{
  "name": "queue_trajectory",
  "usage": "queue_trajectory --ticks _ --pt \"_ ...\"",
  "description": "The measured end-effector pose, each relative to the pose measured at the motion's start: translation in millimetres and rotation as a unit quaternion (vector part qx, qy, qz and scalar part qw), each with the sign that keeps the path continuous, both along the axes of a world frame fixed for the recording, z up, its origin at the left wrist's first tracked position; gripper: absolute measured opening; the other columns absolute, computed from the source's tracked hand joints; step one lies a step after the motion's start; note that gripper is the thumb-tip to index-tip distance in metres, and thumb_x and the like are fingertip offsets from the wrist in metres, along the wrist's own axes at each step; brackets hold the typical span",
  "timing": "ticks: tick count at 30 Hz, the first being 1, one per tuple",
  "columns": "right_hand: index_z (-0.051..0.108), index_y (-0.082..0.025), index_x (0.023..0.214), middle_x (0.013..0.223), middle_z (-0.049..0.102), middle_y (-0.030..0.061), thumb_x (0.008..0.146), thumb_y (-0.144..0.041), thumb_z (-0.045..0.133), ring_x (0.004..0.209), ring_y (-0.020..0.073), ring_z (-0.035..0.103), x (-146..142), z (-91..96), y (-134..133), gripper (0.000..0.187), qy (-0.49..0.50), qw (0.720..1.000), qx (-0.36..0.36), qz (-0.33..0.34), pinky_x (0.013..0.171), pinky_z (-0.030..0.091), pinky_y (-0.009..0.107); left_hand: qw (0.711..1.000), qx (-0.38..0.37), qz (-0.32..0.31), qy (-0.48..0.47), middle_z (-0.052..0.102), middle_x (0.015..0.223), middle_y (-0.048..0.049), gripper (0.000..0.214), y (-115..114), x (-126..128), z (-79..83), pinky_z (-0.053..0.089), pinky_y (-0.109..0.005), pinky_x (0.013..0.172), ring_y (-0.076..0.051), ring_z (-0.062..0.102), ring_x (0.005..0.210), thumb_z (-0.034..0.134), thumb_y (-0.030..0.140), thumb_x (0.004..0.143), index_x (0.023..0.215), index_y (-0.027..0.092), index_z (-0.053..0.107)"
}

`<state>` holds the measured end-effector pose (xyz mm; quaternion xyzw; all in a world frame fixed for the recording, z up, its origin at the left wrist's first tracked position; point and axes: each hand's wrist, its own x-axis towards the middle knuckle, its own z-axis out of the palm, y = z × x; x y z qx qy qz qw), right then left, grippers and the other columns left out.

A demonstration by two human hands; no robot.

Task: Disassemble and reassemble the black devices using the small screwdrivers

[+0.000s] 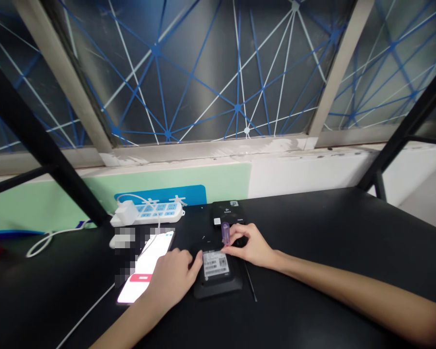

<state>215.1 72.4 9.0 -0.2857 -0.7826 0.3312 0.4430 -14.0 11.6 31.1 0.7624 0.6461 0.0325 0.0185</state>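
A small black box (218, 288) with a white printed label (216, 265) lies on the black table between my hands. My right hand (247, 242) pinches a screwdriver with a clear purple handle (225, 233), held upright at the box's far right corner. Its tip is hidden by my fingers. My left hand (174, 274) rests at the box's left side, with the thumb stretched out to its edge and the other fingers bent over a lit phone (152, 252). A thin dark rod (252, 286) lies just right of the box.
Behind my right hand sits another flat black box (221, 213). A white power strip (170, 212) with a plugged-in charger (126, 213) stands by the wall at the back left. A white cable (89, 310) crosses the table on the left. Black frame bars (58, 169) slant up at both sides.
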Motion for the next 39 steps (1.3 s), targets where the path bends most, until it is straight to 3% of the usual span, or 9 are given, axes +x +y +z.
queue_trajectory --ticks 4,18,30,35,39 --pt "0.067 -0.016 0.069 0.072 0.070 0.0028 0.070 -0.034 0.084 0.067 0.0166 0.066 -0.3 -1.9 1.4 0.025 0.007 1.000 -0.015 0.000 0.068 0.051 0.028 1.000 -0.004 0.000 0.000 0.067 0.066 -0.0073 0.062 0.2 -0.8 -0.6 0.030 -0.032 0.058 -0.024 0.063 0.067 0.028 0.048 0.101 0.058 0.019 0.062" --pt "0.071 -0.016 0.072 0.078 0.069 0.0053 0.077 -0.026 0.079 0.075 0.0179 0.064 -1.2 -3.1 2.9 0.013 0.023 0.999 -0.019 0.020 0.075 0.049 0.033 1.000 -0.003 -0.005 0.005 0.068 0.068 -0.0078 0.063 0.4 -0.6 1.1 0.033 -0.032 0.058 -0.024 0.065 0.068 0.027 0.047 0.101 0.060 0.019 0.064" --pt "0.068 -0.017 0.078 0.081 0.067 0.0047 0.083 -0.025 0.071 0.077 0.0170 0.063 0.0 1.5 -0.1 0.009 -0.002 0.999 0.030 0.013 0.074 0.049 0.031 1.000 0.018 -0.004 0.006 0.064 0.061 -0.0039 0.057 1.4 -0.3 1.9 0.025 -0.029 0.053 -0.022 0.063 0.062 0.030 0.048 0.100 0.057 0.020 0.054" --pt "0.066 -0.018 0.073 0.077 0.067 0.0034 0.078 -0.029 0.076 0.073 0.0164 0.062 -0.8 0.7 1.3 0.016 -0.006 1.000 0.020 0.007 0.072 0.049 0.030 0.999 0.045 0.008 -0.015 0.062 0.062 0.0005 0.029 1.7 1.6 5.8 0.027 -0.028 0.052 -0.021 0.061 0.058 0.038 0.045 0.097 0.091 0.021 0.055" --pt "0.067 -0.017 0.073 0.078 0.070 0.0035 0.076 -0.030 0.079 0.073 0.0162 0.065 -0.4 -0.4 1.5 0.017 0.004 1.000 0.009 0.006 0.072 0.049 0.029 0.998 0.038 -0.013 -0.053 0.066 0.072 -0.0001 0.030 1.8 0.8 4.3 0.034 -0.028 0.055 -0.022 0.064 0.063 0.036 0.041 0.098 0.117 0.022 0.050"
